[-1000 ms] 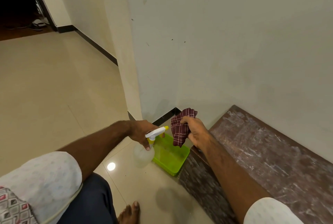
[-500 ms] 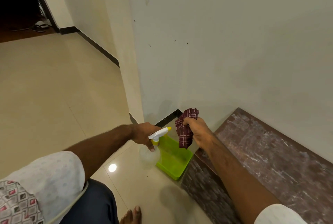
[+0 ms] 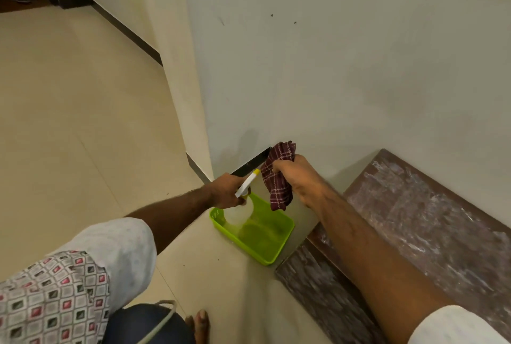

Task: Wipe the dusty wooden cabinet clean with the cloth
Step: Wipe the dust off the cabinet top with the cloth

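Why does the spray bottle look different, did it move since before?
Yes. The spray bottle in the left hand was beside the green basket, on its floor side; now it is over the basket, closer to the cloth.

Basket (image 3: 279, 249) on floor (image 3: 83, 122), left of cabinet (image 3: 431, 219).

No text, label, brand, number or sign can be read anywhere in view — the spray bottle (image 3: 243, 205), the green basket (image 3: 257, 235), the checked cloth (image 3: 278, 177) and the wooden cabinet (image 3: 414, 222) all show bare surfaces. The patterned sleeve (image 3: 52, 296) carries only coloured squares — no letters.
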